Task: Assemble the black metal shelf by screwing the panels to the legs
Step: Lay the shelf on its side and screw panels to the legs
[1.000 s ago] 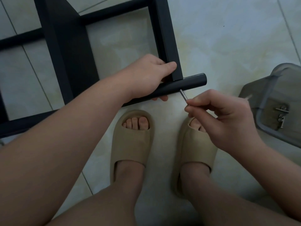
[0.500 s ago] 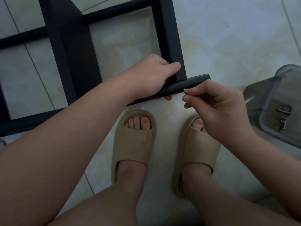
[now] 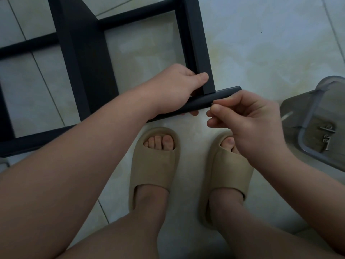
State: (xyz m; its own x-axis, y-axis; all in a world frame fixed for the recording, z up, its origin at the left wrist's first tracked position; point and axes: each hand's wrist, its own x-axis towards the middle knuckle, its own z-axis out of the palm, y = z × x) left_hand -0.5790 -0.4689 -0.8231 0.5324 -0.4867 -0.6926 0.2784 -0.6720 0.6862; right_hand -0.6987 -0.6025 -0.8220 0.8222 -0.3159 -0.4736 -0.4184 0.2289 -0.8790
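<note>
Right hand [image 3: 250, 122] has closed in on the leg [image 3: 203, 101], fingertips pinched on a metal pin now hidden. Left hand [image 3: 177, 86] clasps the leg where the panel [image 3: 200, 53] meets it. Frame appears mostly joined; this corner unfinished, screws [image 3: 327, 128] remain in the tub [image 3: 306, 126] right of the leg.

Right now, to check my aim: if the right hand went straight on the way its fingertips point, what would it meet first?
The black leg, near its end, beside where the left hand grips it. The pinched fingertips of the right hand look almost on it, though depth is unclear.
</note>
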